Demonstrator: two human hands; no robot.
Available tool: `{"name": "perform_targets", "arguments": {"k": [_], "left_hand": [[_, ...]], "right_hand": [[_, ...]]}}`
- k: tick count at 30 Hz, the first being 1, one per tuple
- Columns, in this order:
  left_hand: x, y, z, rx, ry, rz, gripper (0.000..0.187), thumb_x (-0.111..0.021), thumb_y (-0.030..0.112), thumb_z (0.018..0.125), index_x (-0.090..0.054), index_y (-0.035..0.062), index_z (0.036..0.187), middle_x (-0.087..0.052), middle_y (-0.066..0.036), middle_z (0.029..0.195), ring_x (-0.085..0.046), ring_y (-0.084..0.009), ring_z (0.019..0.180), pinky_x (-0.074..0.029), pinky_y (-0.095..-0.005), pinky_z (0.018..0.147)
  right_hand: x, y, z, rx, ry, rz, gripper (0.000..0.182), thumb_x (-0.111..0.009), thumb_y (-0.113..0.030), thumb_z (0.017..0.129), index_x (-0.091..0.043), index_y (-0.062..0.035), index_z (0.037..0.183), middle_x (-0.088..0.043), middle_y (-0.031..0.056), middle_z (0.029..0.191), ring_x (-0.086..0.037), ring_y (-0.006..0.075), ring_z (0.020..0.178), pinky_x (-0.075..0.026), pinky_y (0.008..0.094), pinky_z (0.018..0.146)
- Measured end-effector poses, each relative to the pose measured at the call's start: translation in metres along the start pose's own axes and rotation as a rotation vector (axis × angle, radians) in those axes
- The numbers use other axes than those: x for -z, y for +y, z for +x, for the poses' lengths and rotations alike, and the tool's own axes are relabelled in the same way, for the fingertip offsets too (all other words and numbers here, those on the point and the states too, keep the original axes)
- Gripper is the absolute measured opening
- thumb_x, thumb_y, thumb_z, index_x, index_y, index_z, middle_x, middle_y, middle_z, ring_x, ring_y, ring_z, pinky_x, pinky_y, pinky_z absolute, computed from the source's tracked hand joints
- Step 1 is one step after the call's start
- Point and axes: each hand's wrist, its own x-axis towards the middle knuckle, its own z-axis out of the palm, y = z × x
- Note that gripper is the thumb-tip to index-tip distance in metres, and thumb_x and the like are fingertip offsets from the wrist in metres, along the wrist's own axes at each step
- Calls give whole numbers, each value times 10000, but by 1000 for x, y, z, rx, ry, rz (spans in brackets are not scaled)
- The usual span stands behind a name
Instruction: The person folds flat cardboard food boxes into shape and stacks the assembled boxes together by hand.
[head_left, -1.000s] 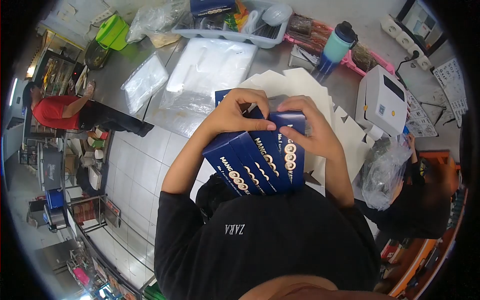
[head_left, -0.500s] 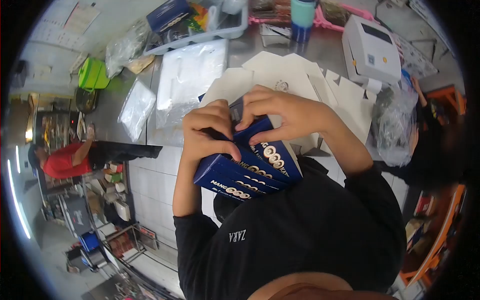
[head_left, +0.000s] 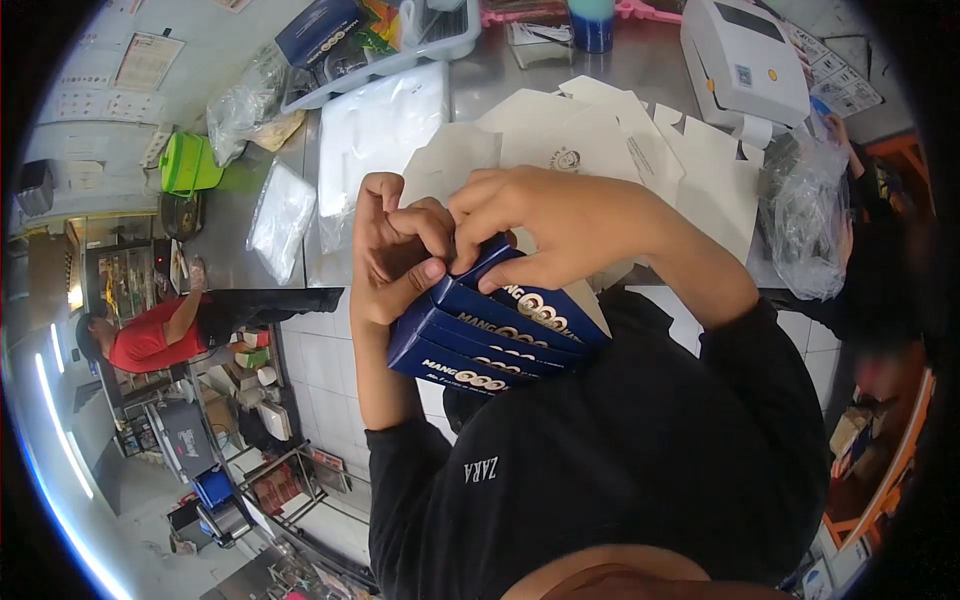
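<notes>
Several dark blue printed cartons, nested or stacked together, rest against the front of my black shirt. My left hand is at the left end of the topmost carton, thumb on its edge, one finger raised and the others curled. My right hand grips the same carton's blue edge between thumb and fingers. The two hands almost meet at its corner. My fingers hide part of the fold there. Beyond my hands, flat cream carton blanks with a small printed emblem lie spread on the steel table.
A white label printer and crumpled clear plastic are at the right. White plastic-wrapped packs, a clear tray and a blue cup lie further back. A person in a red shirt stands at left.
My left hand's index finger has lifted, and its thumb has moved up to the carton's corner. My right hand's fingers have shifted slightly left along the carton. The view has tilted a little.
</notes>
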Motion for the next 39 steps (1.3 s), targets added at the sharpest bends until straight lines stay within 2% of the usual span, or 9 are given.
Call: {"name": "perform_targets", "arguments": {"k": [6,9,12,13,16,23,26,35,39], "left_hand": [[6,-6,0,45,-92,-55,539,-737,-16,703,-299,91,997,-571,-70,670,-502,-151,736,-379,-256,726],[13,-8,-1,42,-154,56,476,-766,25,688,-374,85,952,-577,-54,693,-503,-156,757,-377,-282,777],[13,-9,3,14,-163,87,397,-784,55,669,-448,85,878,-580,-43,706,-510,-164,781,-376,-314,827],[12,-9,3,12,-166,91,385,-784,52,665,-459,83,869,-581,-43,708,-513,-166,781,-378,-316,829],[10,-10,4,12,-209,104,354,-787,48,650,-490,72,841,-582,-47,712,-522,-174,778,-383,-320,832],[4,-9,0,-1,-198,61,326,-797,105,657,-510,44,800,-539,-65,719,-492,-180,716,-379,-310,733],[-1,-15,-3,-8,-180,-1,316,-788,143,689,-503,41,780,-511,-58,713,-453,-168,683,-350,-301,669],[-2,-19,2,38,-173,53,377,-809,254,689,-486,71,757,-480,-32,658,-408,-153,652,-310,-277,636],[-8,-21,8,81,-220,19,359,-806,238,691,-510,44,752,-496,-47,685,-444,-157,663,-331,-270,630]], "right_hand": [[0,-2,-1,-118,-107,111,283,-708,-58,690,-628,-33,960,-578,84,931,-556,213,899,-460,325,694],[8,1,-14,17,44,312,406,-718,-65,655,-601,-53,1044,-569,70,1069,-550,200,940,-463,323,710],[17,29,-31,-35,323,280,465,-698,-47,625,-592,-65,1077,-535,48,1168,-540,193,950,-460,316,755],[6,23,-31,-229,310,42,448,-625,25,624,-594,-47,1065,-566,77,1129,-551,236,974,-457,332,808],[-18,40,-25,-109,255,-290,451,-559,105,609,-602,-29,1037,-597,113,1062,-560,282,979,-449,359,843],[-16,36,-32,-170,274,-192,291,-566,120,633,-578,-8,894,-597,138,941,-557,327,939,-442,393,816],[-20,46,-32,-76,305,-217,168,-599,-3,744,-529,-26,895,-588,156,888,-574,338,882,-445,404,771],[-15,35,-37,-164,214,-118,271,-563,75,725,-474,-33,957,-554,124,961,-548,317,912,-434,394,765],[-20,48,-36,-130,266,-59,250,-585,-8,780,-484,-52,1005,-605,170,934,-597,360,877,-447,408,738]]}}
